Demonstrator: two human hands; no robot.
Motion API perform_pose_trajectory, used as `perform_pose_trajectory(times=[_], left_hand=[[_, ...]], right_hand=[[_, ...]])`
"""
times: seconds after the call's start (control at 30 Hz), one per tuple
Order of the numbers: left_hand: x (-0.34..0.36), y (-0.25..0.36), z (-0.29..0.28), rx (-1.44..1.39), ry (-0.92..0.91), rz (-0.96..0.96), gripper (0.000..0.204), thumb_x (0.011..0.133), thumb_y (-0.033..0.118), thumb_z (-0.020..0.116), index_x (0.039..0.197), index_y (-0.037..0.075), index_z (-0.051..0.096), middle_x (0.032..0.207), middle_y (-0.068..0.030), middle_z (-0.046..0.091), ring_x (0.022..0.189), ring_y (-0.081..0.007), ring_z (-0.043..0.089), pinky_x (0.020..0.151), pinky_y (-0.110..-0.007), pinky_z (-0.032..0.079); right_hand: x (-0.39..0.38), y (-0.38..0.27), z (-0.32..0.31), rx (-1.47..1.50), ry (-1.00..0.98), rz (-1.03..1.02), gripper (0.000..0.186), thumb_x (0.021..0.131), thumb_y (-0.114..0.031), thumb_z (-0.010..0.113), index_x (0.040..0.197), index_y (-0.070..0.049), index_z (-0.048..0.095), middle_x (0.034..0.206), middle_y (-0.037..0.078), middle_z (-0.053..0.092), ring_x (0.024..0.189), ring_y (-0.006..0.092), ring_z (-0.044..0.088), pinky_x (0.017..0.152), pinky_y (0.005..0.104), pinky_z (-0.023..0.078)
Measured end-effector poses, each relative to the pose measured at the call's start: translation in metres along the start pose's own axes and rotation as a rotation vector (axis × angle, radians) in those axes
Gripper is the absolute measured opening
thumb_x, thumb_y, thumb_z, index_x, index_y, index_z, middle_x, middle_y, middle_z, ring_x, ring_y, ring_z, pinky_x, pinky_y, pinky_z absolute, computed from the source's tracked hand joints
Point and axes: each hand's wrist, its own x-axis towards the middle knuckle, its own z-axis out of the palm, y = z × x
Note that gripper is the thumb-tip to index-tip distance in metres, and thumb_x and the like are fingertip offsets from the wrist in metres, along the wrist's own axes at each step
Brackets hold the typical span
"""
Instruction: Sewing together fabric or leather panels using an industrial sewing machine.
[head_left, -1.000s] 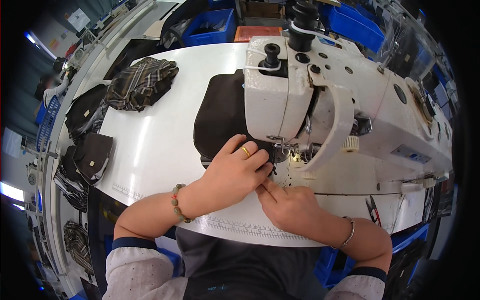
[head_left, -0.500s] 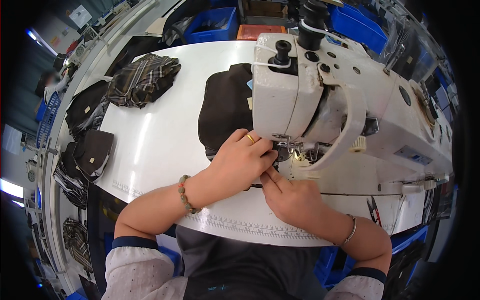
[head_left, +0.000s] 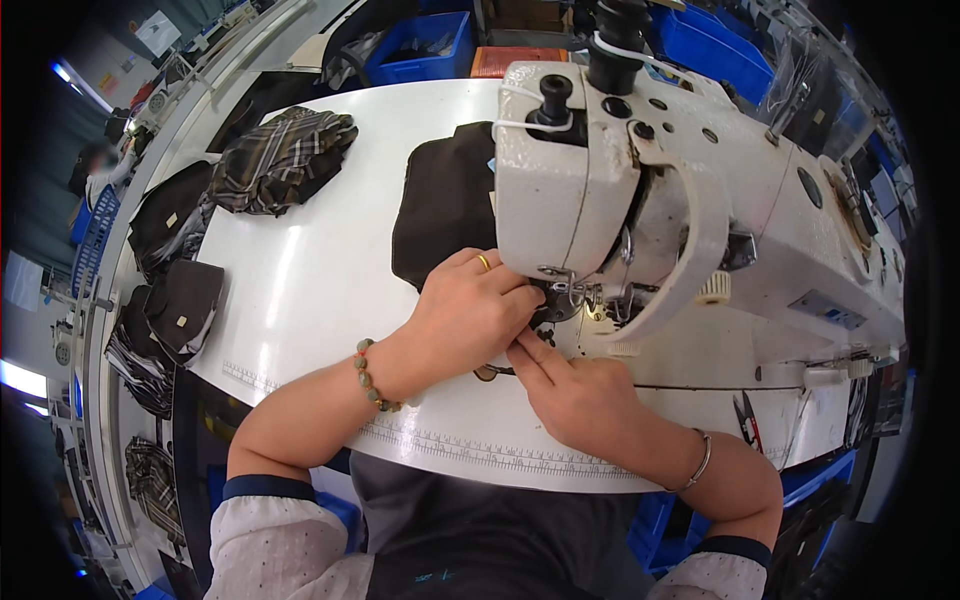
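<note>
A white sewing machine (head_left: 570, 190) stands over the table. Partly behind its head, a dark brown fabric piece (head_left: 440, 205) lies flat on the white top. My left hand (head_left: 470, 310) rests at the fabric's near edge by the presser foot, fingers bent and pinched on the cloth. Close beside it, my right hand (head_left: 575, 385) has its fingers pressed together, their tips meeting the left fingertips at the same edge. The fingertips hide most of what they grip, and the needle is hard to make out.
Crumpled plaid fabric (head_left: 285, 160) lies at the table's far left. Stacked dark pieces (head_left: 185, 310) hang beside the left edge. Thread snips (head_left: 747, 420) lie on the right. Blue bins (head_left: 420, 48) stand behind, and a printed ruler (head_left: 480, 447) runs along the front edge.
Both hands have shifted slightly to the left, still close together. The brown fabric has also slid a little to the left.
</note>
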Motion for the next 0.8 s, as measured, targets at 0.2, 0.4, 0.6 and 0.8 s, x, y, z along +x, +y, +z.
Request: perform_pose_trajectory(times=[0.2, 0.4, 0.6, 0.8], left_hand=[[-0.002, 0.002, -0.005, 0.059, -0.048, 0.116, 0.020, 0.068, 0.014, 0.068, 0.087, 0.009, 0.074, 0.084, -0.0007, 0.060, 0.087, -0.0186, 0.062, 0.076, -0.031, 0.049], [-0.003, 0.010, -0.015, 0.102, -0.175, 0.122, 0.019, 0.071, 0.013, 0.068, 0.089, 0.009, 0.074, 0.086, -0.0007, 0.057, 0.088, -0.0181, 0.059, 0.076, -0.030, 0.048], [-0.003, 0.006, -0.009, 0.061, -0.126, -0.033, 0.017, 0.070, 0.015, 0.071, 0.086, 0.012, 0.074, 0.083, 0.0008, 0.060, 0.085, -0.0182, 0.060, 0.072, -0.032, 0.046], [-0.001, 0.004, -0.007, 0.026, -0.077, -0.075, 0.018, 0.066, 0.017, 0.073, 0.083, 0.011, 0.075, 0.083, 0.0016, 0.063, 0.083, -0.0188, 0.061, 0.069, -0.033, 0.046]], right_hand=[[-0.001, 0.001, 0.000, -0.001, 0.003, -0.008, 0.035, 0.081, -0.009, 0.066, 0.114, -0.001, 0.071, 0.117, 0.014, 0.071, 0.047, 0.0112, 0.056, 0.041, 0.0265, 0.043], [-0.001, 0.001, -0.002, -0.043, 0.017, -0.037, 0.032, 0.082, -0.010, 0.067, 0.112, 0.000, 0.072, 0.112, 0.014, 0.072, 0.046, 0.0110, 0.055, 0.042, 0.0262, 0.043], [0.001, 0.000, -0.004, -0.040, 0.028, -0.020, 0.033, 0.080, -0.009, 0.066, 0.111, 0.000, 0.072, 0.116, 0.017, 0.071, 0.047, 0.0107, 0.057, 0.043, 0.0270, 0.045], [0.000, 0.001, -0.005, -0.029, 0.014, -0.032, 0.032, 0.079, -0.010, 0.065, 0.109, 0.000, 0.072, 0.117, 0.018, 0.071, 0.047, 0.0113, 0.058, 0.043, 0.0268, 0.046]])
